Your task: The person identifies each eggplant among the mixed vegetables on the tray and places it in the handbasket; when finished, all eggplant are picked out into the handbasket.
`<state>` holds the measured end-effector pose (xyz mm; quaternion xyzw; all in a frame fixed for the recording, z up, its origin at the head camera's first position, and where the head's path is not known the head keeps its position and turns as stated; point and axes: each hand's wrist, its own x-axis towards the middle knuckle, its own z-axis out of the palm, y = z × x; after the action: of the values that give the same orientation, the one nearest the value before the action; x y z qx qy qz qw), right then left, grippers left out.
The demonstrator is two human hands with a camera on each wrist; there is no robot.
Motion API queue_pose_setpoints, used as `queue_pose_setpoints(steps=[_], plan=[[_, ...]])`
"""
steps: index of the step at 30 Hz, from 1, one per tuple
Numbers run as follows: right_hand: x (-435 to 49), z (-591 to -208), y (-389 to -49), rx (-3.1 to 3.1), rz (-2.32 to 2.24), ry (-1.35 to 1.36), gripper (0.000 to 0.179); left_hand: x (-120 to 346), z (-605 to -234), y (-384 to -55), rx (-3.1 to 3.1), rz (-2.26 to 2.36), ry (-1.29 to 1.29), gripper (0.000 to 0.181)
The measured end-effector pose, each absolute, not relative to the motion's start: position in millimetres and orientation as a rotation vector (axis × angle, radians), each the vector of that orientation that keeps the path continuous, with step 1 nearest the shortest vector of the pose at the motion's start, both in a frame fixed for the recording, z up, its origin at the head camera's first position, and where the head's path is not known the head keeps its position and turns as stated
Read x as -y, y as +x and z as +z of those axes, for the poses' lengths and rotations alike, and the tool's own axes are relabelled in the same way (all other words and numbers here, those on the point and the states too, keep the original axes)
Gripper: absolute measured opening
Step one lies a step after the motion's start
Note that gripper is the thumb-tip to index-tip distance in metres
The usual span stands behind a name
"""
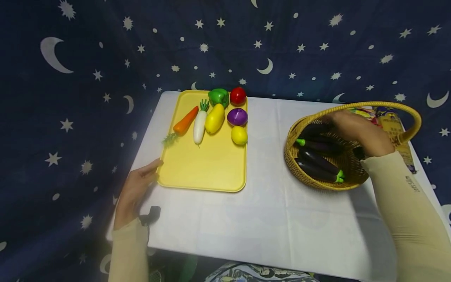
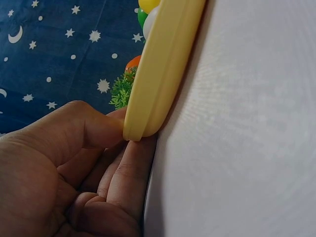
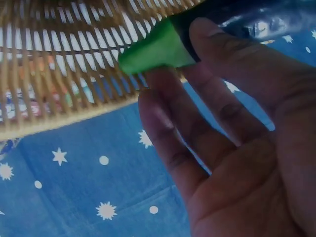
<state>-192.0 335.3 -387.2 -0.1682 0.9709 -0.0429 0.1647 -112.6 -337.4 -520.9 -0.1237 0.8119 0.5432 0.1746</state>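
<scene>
My left hand (image 1: 135, 190) is at the near left corner of a yellow tray (image 1: 201, 172). In the left wrist view its thumb and fingers pinch the tray's rim (image 2: 160, 74). My right hand (image 1: 356, 127) reaches under the handle into a wicker basket (image 1: 292, 156) on the right. There, thumb and fingers hold a dark eggplant (image 3: 256, 19) near its green stem end (image 3: 160, 49). Several other eggplants (image 1: 318, 160) lie in the basket. On the tray are a carrot (image 1: 186, 121), a white radish (image 1: 199, 127), a yellow mango-like fruit (image 1: 215, 118) and a green pepper (image 1: 219, 97).
Along the tray's right side sit a red round fruit or vegetable (image 1: 238, 96), a purple one (image 1: 237, 116) and a lemon (image 1: 239, 135). Printed packages (image 1: 394, 125) lie behind the basket. A white cloth (image 1: 267, 219) covers the table; a starry curtain (image 1: 225, 43) hangs behind.
</scene>
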Motion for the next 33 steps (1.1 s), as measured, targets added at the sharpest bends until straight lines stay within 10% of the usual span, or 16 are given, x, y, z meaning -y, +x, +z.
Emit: queue_pose_setpoints(steps=[33], plan=[[-338.3,-393.8,-181.3,-2.780,-0.068,-0.273,0.042,334.1,-520.8,-112.5,-2.318,1.581,-0.327,0.055]])
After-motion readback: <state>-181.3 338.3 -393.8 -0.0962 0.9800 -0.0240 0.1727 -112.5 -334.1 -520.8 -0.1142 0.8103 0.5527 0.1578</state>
